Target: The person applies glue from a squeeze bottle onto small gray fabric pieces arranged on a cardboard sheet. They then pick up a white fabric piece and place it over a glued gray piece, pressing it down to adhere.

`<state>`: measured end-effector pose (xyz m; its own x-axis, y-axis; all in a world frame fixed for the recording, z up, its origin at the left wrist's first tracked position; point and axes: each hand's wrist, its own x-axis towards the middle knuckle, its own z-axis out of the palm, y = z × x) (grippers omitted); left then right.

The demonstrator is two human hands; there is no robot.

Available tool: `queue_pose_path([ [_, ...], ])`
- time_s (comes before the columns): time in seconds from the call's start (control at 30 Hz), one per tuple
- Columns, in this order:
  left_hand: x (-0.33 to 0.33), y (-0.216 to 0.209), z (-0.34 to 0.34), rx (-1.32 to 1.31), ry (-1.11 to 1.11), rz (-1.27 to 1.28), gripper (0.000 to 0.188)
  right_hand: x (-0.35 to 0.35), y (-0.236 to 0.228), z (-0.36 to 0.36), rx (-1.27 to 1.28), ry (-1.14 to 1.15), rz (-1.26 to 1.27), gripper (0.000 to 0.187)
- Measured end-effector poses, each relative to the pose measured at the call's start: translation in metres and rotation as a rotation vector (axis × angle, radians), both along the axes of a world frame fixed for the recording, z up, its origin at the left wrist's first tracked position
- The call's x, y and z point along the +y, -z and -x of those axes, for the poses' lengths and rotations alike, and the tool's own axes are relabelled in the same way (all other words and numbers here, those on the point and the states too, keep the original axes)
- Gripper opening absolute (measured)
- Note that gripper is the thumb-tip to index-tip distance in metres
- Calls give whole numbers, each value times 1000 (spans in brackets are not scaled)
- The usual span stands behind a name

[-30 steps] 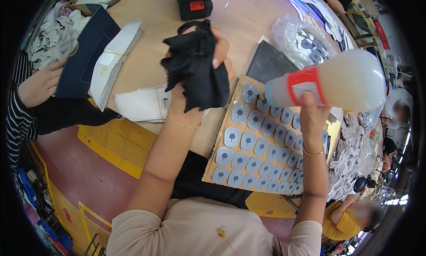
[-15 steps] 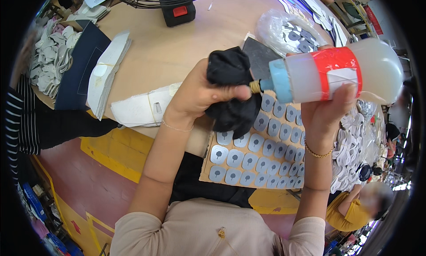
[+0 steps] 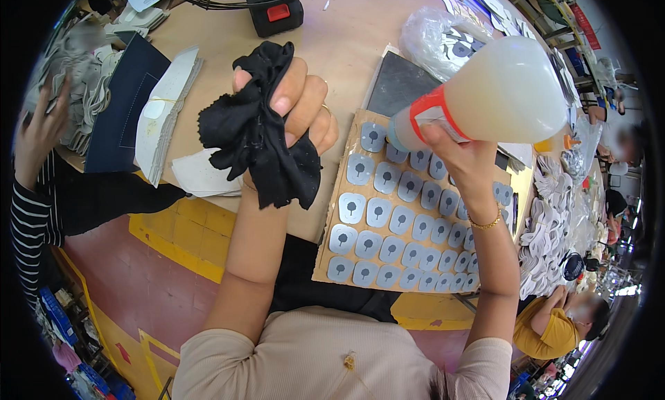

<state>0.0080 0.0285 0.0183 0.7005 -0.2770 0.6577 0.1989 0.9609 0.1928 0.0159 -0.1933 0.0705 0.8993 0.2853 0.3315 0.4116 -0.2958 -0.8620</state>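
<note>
My left hand [image 3: 305, 105] is closed round a crumpled black cloth [image 3: 263, 133], raised over the table with folds hanging down. In my right hand [image 3: 464, 157] is a translucent squeeze bottle [image 3: 509, 88] with a red band, full of a cloudy pale liquid. The bottle tilts, its blue cap [image 3: 400, 131] low and to the left; the nozzle cannot be made out. Under the bottle lies a cardboard sheet [image 3: 334, 213] with rows of small rounded grey pieces [image 3: 379, 211], each marked with a dark tree-like shape.
A dark flat board [image 3: 402, 81] and a clear plastic bag [image 3: 426, 36] of pieces lie beyond the cardboard. Bundled white pieces [image 3: 163, 116] stand by a navy panel [image 3: 128, 105] at left. A co-worker's hand [image 3: 45, 126] is far left. A fan's battery base [image 3: 276, 15] stands at the back.
The cloth has come off the bottle's nozzle and moved left and up with my left hand. My right hand has tipped the bottle, cap downward, over the cardboard.
</note>
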Motion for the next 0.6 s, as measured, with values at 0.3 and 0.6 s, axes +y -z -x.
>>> queue_pose_path([
  [0.3, -1, 0, 0, 26, 36, -31, 37, 8, 2, 1, 79, -57, 52, 32],
  [0.6, 0, 0, -2, 11, 29, -43, 39, -33, -16, -5, 53, 81, -580, 62],
])
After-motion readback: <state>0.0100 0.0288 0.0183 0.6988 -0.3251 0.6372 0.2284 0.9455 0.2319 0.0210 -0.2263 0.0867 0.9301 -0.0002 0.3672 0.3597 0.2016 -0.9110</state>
